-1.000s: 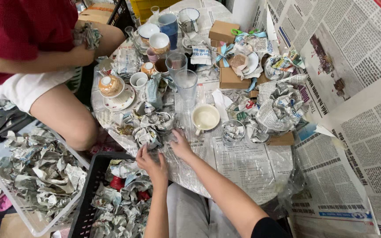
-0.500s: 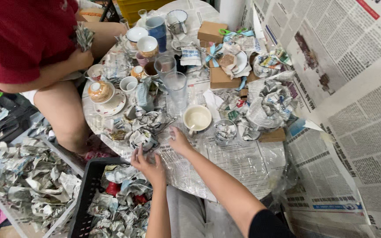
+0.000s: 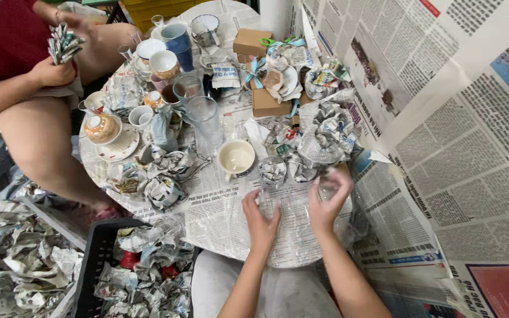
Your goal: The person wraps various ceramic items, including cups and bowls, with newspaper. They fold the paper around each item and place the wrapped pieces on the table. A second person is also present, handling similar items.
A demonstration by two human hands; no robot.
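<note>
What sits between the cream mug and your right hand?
In the head view, a clear glass stuffed with crumpled newspaper stands between the cream mug and the right hand, on the newspaper-covered table.

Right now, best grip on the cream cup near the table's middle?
Take the cream cup by its rim from above: it stands upright, mouth open and empty. Its near side faces bare newspaper, so the left hand can come in from there; crumpled paper crowds the right.

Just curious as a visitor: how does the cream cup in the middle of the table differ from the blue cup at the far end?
The cream cup is wide, low and pale; the blue cup is taller, narrower and dark blue. The cream cup stands alone on newspaper near the person's hands; the blue cup is crowded among other crockery. Both stand upright and unwrapped.
</note>
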